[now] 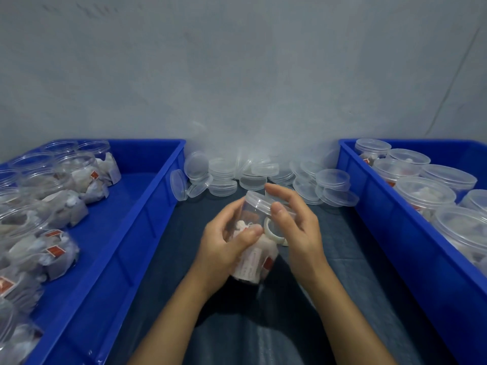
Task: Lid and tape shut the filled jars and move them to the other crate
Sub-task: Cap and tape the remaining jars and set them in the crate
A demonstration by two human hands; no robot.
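Lidding step: left hand (224, 241) grips the clear filled plastic jar (253, 243) above the counter, between blue crates; right hand (292, 227) pinches its clear lid (259, 200), white tape ring (274, 230) beneath. Taping likely next.

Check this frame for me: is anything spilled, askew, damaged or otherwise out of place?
Nothing looks spilled or damaged. The spare lids lie in a loose heap against the wall, some on edge, and the open jars in the left crate lie tipped. The left hand and right hand hold a lidded jar.
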